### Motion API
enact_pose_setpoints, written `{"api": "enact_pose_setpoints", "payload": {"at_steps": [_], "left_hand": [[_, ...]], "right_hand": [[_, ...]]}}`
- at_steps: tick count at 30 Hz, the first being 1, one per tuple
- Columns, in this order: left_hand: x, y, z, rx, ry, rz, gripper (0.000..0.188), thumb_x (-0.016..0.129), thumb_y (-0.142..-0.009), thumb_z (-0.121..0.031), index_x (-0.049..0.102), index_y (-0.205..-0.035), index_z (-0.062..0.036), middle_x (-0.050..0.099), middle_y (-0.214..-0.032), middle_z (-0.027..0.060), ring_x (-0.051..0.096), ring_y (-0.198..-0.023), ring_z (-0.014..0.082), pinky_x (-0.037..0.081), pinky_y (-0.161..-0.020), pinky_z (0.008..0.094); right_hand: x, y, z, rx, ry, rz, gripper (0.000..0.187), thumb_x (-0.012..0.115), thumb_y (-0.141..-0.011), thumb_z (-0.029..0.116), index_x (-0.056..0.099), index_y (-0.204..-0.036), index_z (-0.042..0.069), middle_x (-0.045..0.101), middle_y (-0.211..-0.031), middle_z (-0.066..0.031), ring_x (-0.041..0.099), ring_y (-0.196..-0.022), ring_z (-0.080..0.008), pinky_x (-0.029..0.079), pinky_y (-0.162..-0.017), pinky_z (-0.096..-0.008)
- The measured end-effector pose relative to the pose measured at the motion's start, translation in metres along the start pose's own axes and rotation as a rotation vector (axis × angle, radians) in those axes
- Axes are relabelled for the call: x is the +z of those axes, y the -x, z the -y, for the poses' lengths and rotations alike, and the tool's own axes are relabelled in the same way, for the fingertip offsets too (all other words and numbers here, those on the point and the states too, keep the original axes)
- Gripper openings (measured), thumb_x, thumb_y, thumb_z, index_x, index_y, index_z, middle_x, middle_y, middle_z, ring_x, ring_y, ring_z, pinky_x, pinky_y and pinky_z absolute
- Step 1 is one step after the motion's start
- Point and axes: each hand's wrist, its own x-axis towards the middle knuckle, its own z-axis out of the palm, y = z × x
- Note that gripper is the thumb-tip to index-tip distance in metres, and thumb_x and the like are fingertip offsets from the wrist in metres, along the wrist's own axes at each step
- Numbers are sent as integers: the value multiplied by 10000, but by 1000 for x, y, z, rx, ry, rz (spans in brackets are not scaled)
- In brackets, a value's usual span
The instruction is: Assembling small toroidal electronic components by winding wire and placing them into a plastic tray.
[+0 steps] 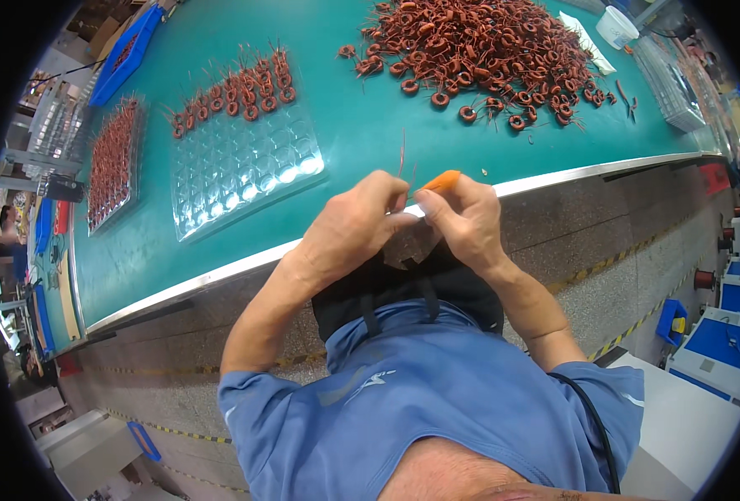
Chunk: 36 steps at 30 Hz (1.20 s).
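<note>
At the table's near edge, my left hand is closed in a pinch on a small copper-wound ring coil. The fingers hide most of it, and its thin wire leads stick up above them. Close on its right, my right hand is also closed, thumb pressed toward the forefinger. An orange piece shows at that forefinger; whether it is a finger cover or a tool handle I cannot tell. What the right fingertips pinch is hidden. Left of my hands lies a clear plastic tray, its far rows filled with upright coils.
A large heap of copper coils covers the green table's far right. At left stand a full coil tray and a blue bin. Pliers, a white tub and stacked clear trays lie at right.
</note>
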Motion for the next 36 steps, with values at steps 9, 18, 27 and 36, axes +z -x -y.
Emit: {"api": "enact_pose_setpoints", "payload": {"at_steps": [9, 18, 27, 36], "left_hand": [[44, 11, 6, -201, 1299, -335, 254, 481, -1011, -183, 428, -1166, 12, 586, -904, 129, 620, -736, 177, 531, -640, 288], [29, 25, 24, -319, 849, -430, 214, 452, -1012, -133, 434, -1142, 36, 632, -853, 128, 635, -685, 164, 525, -638, 285], [8, 49, 67, -339, 97, -783, 359, 617, -881, -76, 482, -1196, 32, 561, -1082, 215, 572, -963, 363, 467, -840, 406], [6, 50, 71, -297, 80, -724, 298, 598, -865, -58, 511, -1139, 21, 525, -1170, 231, 518, -1076, 407, 430, -921, 450]], "right_hand": [[-2, -25, -12, 180, -390, 162, 176, 680, -870, 187, 643, -858, 15, 620, -698, -25, 455, -487, -44, 342, -424, -185], [30, -37, 11, 75, -101, 146, 228, 688, -895, 180, 662, -941, -42, 680, -755, -58, 580, -599, -76, 458, -534, -203], [100, -149, 45, -286, 247, 286, 249, 645, -895, 204, 671, -935, -40, 659, -715, -53, 589, -609, -85, 449, -540, -229], [213, -247, 5, -579, 610, 420, 215, 631, -851, 183, 687, -893, -21, 666, -690, -186, 667, -618, -292, 523, -634, -402]]}}
